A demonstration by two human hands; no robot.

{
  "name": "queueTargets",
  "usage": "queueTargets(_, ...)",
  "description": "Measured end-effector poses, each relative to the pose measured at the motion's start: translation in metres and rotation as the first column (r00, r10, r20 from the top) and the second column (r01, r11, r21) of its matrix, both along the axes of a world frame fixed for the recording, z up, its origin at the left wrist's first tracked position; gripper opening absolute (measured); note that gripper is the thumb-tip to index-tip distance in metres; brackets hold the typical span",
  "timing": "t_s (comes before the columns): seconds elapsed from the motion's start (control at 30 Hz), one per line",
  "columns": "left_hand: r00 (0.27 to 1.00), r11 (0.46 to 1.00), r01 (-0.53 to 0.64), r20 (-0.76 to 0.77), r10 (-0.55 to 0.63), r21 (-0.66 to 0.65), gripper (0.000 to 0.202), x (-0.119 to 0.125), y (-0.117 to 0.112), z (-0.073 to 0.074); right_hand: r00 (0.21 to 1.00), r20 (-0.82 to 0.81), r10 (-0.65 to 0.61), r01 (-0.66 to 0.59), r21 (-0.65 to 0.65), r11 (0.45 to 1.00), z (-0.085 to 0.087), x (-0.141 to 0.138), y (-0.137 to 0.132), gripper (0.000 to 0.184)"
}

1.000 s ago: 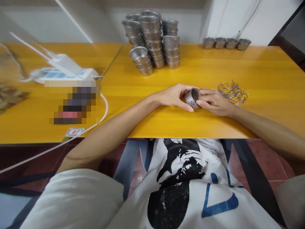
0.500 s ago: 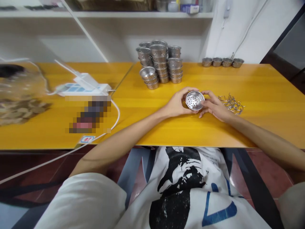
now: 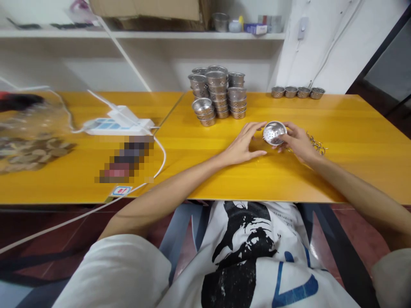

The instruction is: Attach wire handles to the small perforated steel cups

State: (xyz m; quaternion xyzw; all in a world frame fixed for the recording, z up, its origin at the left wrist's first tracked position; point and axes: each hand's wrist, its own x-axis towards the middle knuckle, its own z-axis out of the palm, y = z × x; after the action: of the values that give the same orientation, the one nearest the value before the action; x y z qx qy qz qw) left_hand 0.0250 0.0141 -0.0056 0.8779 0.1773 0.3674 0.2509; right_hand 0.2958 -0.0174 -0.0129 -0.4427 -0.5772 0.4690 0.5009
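Note:
A small metal cup with a perforated bottom [image 3: 273, 133] is tilted in my right hand [image 3: 298, 141], its open mouth facing me. The thumb lies over the rim and the other fingers go round the outside. To the left of the cup, my left hand [image 3: 245, 144] is open, thumb and fingers spread apart; its fingertips come close to the cup's left rim. A small heap of bent metal wire pieces [image 3: 317, 145] lies on the yellow table [image 3: 244, 184], partly hidden behind my right hand.
Stacked perforated cups [image 3: 217, 92] stand at the back. Several single cups [image 3: 290, 91] form a row at the back right. On the left are a power strip [image 3: 120, 125], a white cable [image 3: 163, 154], a small card [image 3: 120, 191] and a pile of brown pieces [image 3: 38, 152].
My left hand has let go of the cup and opened. My right hand holds the cup alone, slightly further right and tipped more. The view has also shifted.

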Motion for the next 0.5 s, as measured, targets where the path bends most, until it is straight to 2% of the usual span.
queueTargets(0.07, 0.999, 1.000, 0.001, -0.043, -0.001, -0.021, 0.090, -0.003, 0.007, -0.006, 0.986, -0.022, -0.163, 0.163, -0.020, 0.986, 0.006, 0.023, 0.015, 0.035)
queueTargets(0.13, 0.994, 1.000, -0.005, -0.108, 0.003, -0.017, 0.079, -0.005, 0.013, -0.009, 0.940, -0.048, -0.336, 0.334, -0.056, 0.941, 0.015, 0.050, 0.027, 0.030)
queueTargets(0.2, 0.983, 1.000, -0.013, -0.183, 0.017, 0.024, 0.066, -0.006, 0.015, -0.011, 0.887, -0.057, -0.458, 0.453, -0.087, 0.887, 0.023, 0.077, 0.033, 0.025)
queueTargets(0.3, 0.964, 0.994, -0.005, -0.262, 0.032, 0.105, 0.051, -0.007, 0.015, -0.009, 0.806, -0.064, -0.588, 0.577, -0.134, 0.806, 0.031, 0.109, 0.038, 0.018)
queueTargets(0.4, 0.955, 0.988, 0.016, -0.296, 0.030, 0.151, 0.046, -0.007, 0.013, -0.006, 0.731, -0.090, -0.677, 0.658, -0.172, 0.733, 0.032, 0.128, 0.046, 0.014)
queueTargets(0.5, 0.949, 0.987, 0.019, -0.313, 0.032, 0.159, 0.044, -0.006, 0.013, -0.006, 0.696, -0.123, -0.708, 0.684, -0.187, 0.705, 0.029, 0.135, 0.061, 0.013)
